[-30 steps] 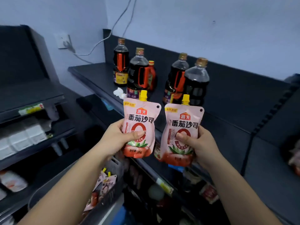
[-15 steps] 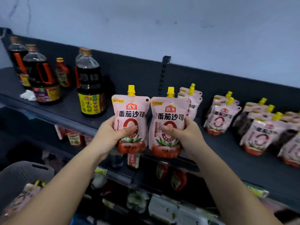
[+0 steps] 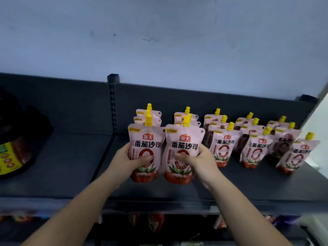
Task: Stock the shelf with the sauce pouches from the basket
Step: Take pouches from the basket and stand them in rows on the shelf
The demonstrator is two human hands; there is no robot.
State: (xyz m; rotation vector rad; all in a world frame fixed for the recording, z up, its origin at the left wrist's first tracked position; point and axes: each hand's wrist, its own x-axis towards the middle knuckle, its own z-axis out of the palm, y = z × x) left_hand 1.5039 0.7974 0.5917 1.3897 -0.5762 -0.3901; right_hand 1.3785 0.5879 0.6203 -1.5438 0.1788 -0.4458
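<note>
Putting-down step, probably. Left hand (image 3: 130,161) curled round one sauce pouch (image 3: 145,139), right hand (image 3: 197,161) curled round a second pouch (image 3: 183,141), both upright at the shelf (image 3: 71,166) front, before the standing pouches (image 3: 221,144). Next: set down gently, straight up, then let go.

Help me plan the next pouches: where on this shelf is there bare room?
The widest bare patch is the shelf deck between the dark bottle at left and the pouch in the left hand. A bare strip also runs along the front edge, before the standing pouch rows. Those rows are crowded, with only narrow gaps.
</note>
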